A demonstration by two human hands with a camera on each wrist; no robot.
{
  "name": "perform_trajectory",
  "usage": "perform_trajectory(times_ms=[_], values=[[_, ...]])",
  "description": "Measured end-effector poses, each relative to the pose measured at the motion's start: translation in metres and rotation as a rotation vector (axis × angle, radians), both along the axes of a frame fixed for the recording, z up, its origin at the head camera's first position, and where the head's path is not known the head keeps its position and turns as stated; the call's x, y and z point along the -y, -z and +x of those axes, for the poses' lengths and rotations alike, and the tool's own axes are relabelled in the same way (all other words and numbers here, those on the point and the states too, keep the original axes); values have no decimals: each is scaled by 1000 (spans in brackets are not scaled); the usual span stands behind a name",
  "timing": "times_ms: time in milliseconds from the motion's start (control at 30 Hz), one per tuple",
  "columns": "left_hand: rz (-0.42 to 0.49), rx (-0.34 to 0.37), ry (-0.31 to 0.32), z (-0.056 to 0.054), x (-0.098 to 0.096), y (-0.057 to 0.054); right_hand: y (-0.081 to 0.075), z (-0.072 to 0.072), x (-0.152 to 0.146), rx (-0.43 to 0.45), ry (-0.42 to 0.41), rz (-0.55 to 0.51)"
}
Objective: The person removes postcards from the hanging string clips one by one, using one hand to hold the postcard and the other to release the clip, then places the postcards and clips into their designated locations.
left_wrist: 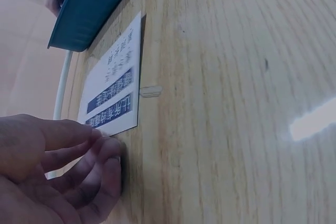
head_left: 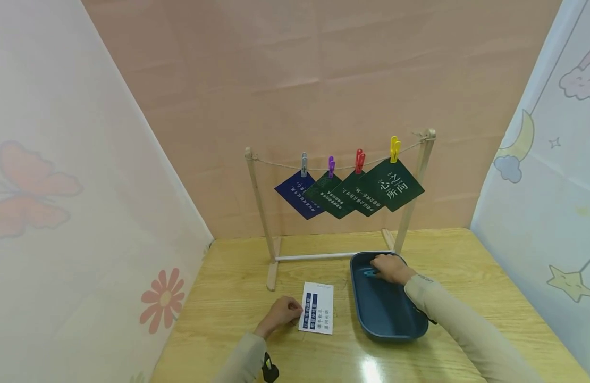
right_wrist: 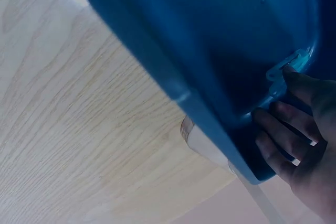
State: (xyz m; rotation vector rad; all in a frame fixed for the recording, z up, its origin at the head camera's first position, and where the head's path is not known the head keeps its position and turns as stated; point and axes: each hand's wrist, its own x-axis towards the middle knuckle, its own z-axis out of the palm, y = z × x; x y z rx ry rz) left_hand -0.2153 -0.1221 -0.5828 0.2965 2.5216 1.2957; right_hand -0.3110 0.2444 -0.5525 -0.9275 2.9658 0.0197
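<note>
Yellowish wooden tabletop: left hand pinches white rectangular card; right hand touches light-blue plastic clothespin, grip unclear

White Chinese characters read 心之所向 on the rightmost green card, near the surface's far edge; 让所有的 begins a line on the white card. Other lettering is unclear.

I see glossy wood grain on the bench. The tray looks like smooth, faintly shiny plastic, the blue peg plastic too; I read the white card as smooth paper, the line as rough twine.
</note>
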Motion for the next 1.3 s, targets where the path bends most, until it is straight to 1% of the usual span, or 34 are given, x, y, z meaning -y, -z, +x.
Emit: perform_trajectory(times_ms=[133,200,267,400,533,667,733,767,833,867,933,967,1000,1067,1167,1200,1300], values=[[-26,-7,10,-2,1,2,-2,-2,-3,-16,-10,1],[-32,-6,8,-3,1,3,-3,-2,-5,-31,-18,2],[-42,-20,3,-5,1,2,-5,-2,-5,-45,-32,-5],[-60,-82,-13,-8,-1,-1,-8,-2,-4,-54,-26,-31],[-77,-146,-25,-11,-5,-4,-12,-2,-3,-43,0,-56],[-29,-197,-35,-11,-8,-6,-15,0,-3,-57,0,-81],[13,-233,-33,-10,-9,-7,-13,1,-4,-83,-15,-98],[33,-263,-31,-9,-10,-7,-12,2,-4,-98,-22,-106],[67,-290,-43,-9,-12,-6,-10,2,-5,-130,-36,-131],[88,-297,-54,-10,-13,-6,-8,2,-5,-144,-42,-146],[99,-291,-91,-13,-16,-5,-6,2,-4,-169,-45,-175],[108,-299,-107,-14,-18,-5,-6,2,-4,-181,-48,-185],[116,-288,-129,-16,-19,-5,-5,2,-4,-190,-48,-196],[118,-307,-156,-18,-21,-6,-6,2,-3,-207,-46,-210],[130,-347,-179,-19,-23,-9,-8,3,-3,-226,-43,-212],[133,-348,-190,-20,-24,-9,-9,3,-3,-230,-42,-217],[162,-380,-211,-22,-27,-11,-12,6,-3,-241,-35,-226]])
